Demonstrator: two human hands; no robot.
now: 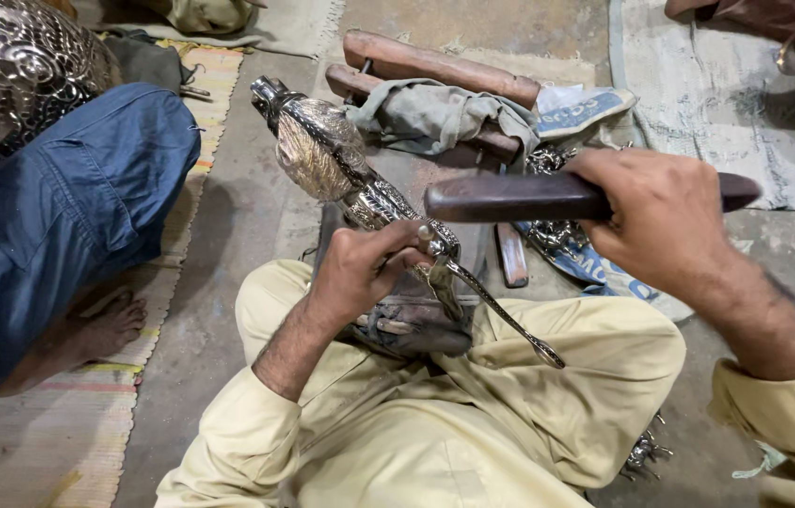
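My left hand [365, 268] pinches a small punch against an ornate silver metal piece [341, 165], shaped like a bird, that lies across my lap and points away from me. A thin curved silver stem [501, 315] runs from it toward my right knee. My right hand [666, 221] grips a dark wooden mallet [510, 198], held level just above the left hand. I sit on the floor in beige clothes.
Another person in blue trousers [78, 207] sits at my left with an embossed silver vessel [21, 61]. Wooden blocks [435, 61] and a grey rag [435, 118] lie ahead. A woven mat [87, 414] lies left, grey cloth [717, 94] right.
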